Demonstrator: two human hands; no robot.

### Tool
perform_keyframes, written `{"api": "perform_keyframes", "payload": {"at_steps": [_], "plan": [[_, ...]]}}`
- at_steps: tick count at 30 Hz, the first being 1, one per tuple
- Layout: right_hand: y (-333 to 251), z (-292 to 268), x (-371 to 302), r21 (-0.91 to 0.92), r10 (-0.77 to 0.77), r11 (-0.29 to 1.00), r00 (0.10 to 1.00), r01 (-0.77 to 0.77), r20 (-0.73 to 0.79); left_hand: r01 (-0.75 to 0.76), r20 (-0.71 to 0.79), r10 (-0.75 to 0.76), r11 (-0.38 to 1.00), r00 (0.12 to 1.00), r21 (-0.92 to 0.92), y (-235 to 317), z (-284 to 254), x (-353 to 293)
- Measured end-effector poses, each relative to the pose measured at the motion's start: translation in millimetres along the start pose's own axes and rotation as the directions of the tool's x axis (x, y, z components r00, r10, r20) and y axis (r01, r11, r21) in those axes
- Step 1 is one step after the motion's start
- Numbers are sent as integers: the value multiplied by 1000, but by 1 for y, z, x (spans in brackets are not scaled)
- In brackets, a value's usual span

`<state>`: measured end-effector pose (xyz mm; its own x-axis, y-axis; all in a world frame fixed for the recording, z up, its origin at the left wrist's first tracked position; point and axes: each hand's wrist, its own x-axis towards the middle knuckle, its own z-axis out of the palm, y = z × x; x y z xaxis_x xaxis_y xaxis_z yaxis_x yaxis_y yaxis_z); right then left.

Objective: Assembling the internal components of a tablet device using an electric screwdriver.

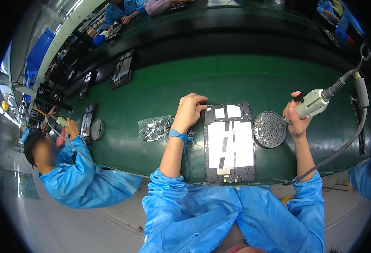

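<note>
A tablet (249, 145) with its inside exposed lies on the green bench in front of me, large white panels framed by black parts. My left hand (188, 110) is at its upper left corner, fingers bent and closed against the edge. A blue band with a cord circles that wrist. In my right hand (297, 119) is a pale electric screwdriver (311, 104), its tip pointing left at a round screw dish (270, 130) right of the tablet. Many small shiny pieces fill the dish. The exact spot where the tip ends is hard to make out.
A clear plastic bag (154, 128) of small metal parts lies left of my left wrist. The screwdriver's cable (360, 133) loops down on the right. At the left, a person in blue (73, 173) works beside another dish (97, 129). More tablets (122, 69) stand along the far-left bench.
</note>
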<state>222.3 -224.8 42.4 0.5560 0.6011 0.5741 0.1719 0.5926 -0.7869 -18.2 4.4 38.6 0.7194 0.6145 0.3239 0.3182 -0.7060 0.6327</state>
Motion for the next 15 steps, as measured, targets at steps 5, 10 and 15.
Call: {"api": "perform_keyframes", "payload": {"at_steps": [5,10,15], "plan": [[1,4,1,3,-19,1000,999,19,32,207,85,-198,970,977,-126,-2,-9,-4],[-7,45,4,166,61,984,998,-61,5,152,133,-135,980,982,-131,-2,-9,-28],[1,120,9,129,168,974,978,-184,123,178,202,-122,942,972,-285,3,-6,-40]]}}
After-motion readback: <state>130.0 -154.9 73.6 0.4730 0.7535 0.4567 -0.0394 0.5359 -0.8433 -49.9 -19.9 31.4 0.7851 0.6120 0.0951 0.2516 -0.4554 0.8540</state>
